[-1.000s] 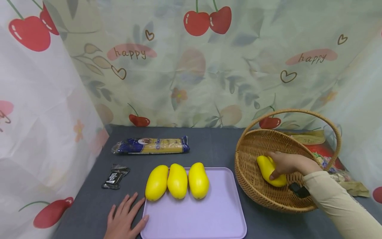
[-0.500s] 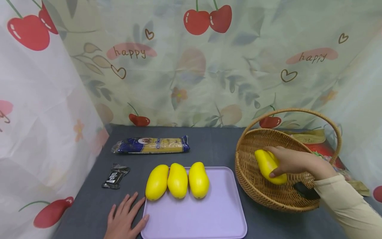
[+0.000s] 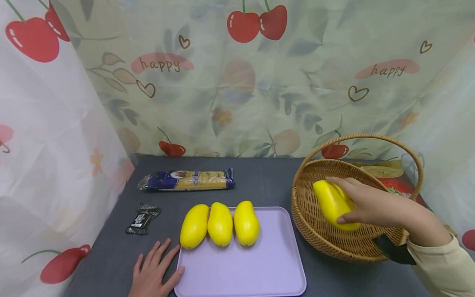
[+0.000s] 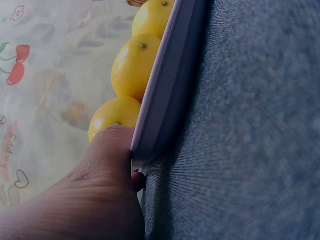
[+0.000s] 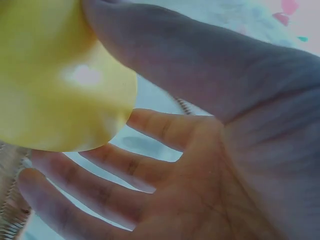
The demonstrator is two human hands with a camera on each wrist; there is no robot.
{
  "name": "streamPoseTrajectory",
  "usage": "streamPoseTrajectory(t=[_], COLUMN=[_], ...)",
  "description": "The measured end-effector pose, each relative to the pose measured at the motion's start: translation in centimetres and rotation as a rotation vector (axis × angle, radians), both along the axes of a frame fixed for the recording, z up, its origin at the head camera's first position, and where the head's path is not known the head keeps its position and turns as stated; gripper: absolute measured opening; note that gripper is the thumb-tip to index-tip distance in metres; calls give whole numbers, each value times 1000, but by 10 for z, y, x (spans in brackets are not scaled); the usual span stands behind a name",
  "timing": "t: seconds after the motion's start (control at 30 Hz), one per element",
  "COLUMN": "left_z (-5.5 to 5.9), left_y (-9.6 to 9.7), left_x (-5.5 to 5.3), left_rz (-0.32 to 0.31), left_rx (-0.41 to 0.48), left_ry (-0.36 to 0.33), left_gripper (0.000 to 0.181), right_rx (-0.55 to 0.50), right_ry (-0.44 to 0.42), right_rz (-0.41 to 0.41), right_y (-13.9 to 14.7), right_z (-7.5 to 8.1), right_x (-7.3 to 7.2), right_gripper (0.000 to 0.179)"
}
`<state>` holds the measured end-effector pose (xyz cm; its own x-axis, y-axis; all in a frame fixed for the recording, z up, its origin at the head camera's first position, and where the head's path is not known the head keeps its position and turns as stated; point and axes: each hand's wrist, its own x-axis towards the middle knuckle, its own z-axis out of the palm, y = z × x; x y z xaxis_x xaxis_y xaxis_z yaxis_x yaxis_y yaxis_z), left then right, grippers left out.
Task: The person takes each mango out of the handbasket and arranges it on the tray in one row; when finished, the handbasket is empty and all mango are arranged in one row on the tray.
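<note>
My right hand (image 3: 365, 202) grips a yellow mango (image 3: 334, 205) between thumb and fingers, over the opening of the wicker basket (image 3: 308, 231). In the right wrist view the mango (image 5: 60, 80) fills the upper left, with the thumb on one side and the fingers beneath. My left hand (image 3: 154, 270) lies with fingers spread on the dark tabletop, its thumb at the left edge of the lilac tray (image 3: 241, 274). Three more mangoes stand in a row along the tray's back: a left one (image 3: 194, 226), a middle one (image 3: 220, 225) and a right one (image 3: 246, 224).
A pasta packet (image 3: 187, 180) in blue and clear wrap lies behind the tray. To the tray's left is a small black wrapped packet (image 3: 143, 218). The basket's tall handle (image 3: 365, 137) arches over its opening. Red and tan packaging (image 3: 397, 181) lies behind the basket.
My right hand has lifted the mango up from the basket's inside, and the right forearm has swung to the right. The left hand and the tray's mangoes stay put.
</note>
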<state>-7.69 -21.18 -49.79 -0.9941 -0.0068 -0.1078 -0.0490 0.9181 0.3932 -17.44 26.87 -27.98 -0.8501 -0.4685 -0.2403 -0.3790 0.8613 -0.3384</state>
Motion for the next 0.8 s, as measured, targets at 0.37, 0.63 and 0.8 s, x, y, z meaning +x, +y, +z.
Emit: streamPoseTrajectory(t=[0.37,0.63,0.8], left_z=[-1,-2,-1], left_y=[-1,0,0], left_x=[0,0,-1], left_rz=[1,4,10], left_rx=[-2,1,4], left_ry=[12,13,-14], left_gripper=[81,82,84], right_rx=[-132,-216,-273], right_ry=[82,144,140], right_rz=[74,79,82], right_y=[-33,-54,-72], right_z=[18,12,2], right_x=[32,40,45], right_gripper=[91,90,85])
